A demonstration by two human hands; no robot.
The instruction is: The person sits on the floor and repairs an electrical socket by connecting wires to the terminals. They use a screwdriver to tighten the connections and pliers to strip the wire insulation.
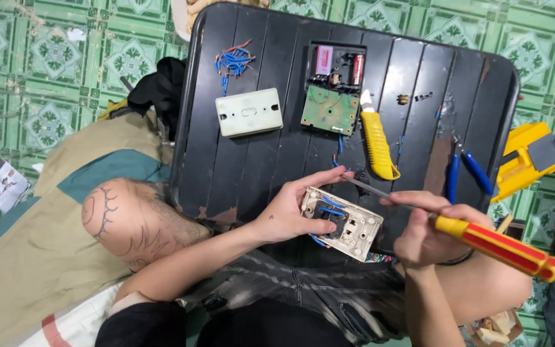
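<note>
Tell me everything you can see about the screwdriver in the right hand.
The screwdriver has a thick plastic-looking handle, yellow with red grip panels, and a slim grey metal shaft. The right hand holds it near the front of the handle, lying almost level, handle end pointing right. The shaft slants up and left, its tip near the left hand's fingers above the cream switch housing; whether the tip touches anything is unclear.

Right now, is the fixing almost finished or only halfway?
About halfway, it seems. Done: the black box lies opened with its green circuit board out, and cut blue wire bits are piled up. In hand: the left hand steadies a cream plastic socket module with blue wires while the right hand works a red-and-yellow screwdriver into it. Left: the white cover plate lies apart.
</note>
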